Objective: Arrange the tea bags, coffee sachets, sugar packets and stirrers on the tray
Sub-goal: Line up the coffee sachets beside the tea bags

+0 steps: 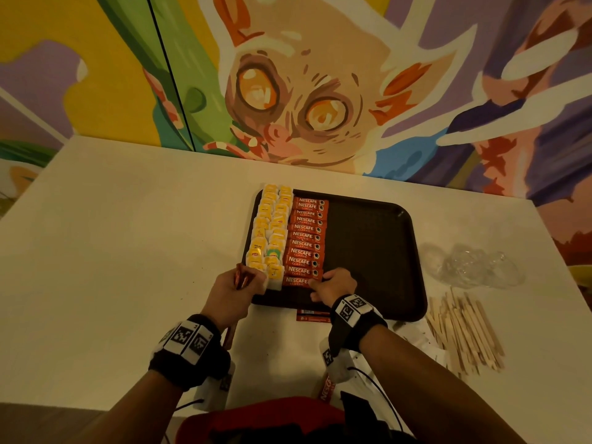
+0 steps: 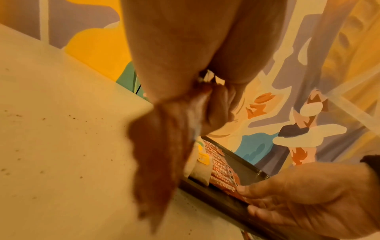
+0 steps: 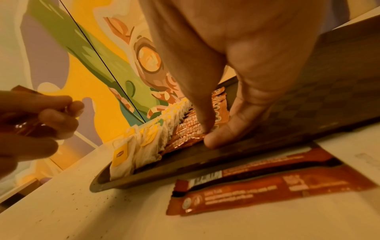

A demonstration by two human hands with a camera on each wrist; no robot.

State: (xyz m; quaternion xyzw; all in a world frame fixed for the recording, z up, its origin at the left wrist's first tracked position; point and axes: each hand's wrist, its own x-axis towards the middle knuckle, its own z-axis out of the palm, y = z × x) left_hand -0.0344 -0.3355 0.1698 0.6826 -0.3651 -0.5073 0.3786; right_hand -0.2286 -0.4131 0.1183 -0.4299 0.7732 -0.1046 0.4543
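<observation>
A white tabletop [image 1: 128,238] stands against a wall painted with a bright mural [image 1: 301,100]: a wide-eyed cartoon creature with orange eyes, set among yellow, green and purple shapes. A thin dark seam [image 1: 169,68] runs slantwise through the green part of the painting. Crumpled clear plastic wrap [image 1: 474,264] lies on the tabletop's right side. Small brown specks [image 2: 43,119] dot the white surface.

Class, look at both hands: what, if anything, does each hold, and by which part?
The left hand grips a bunch of coffee sachets around the middle. The right hand pinches the near right end of the nearest sachet on the tray.
</observation>
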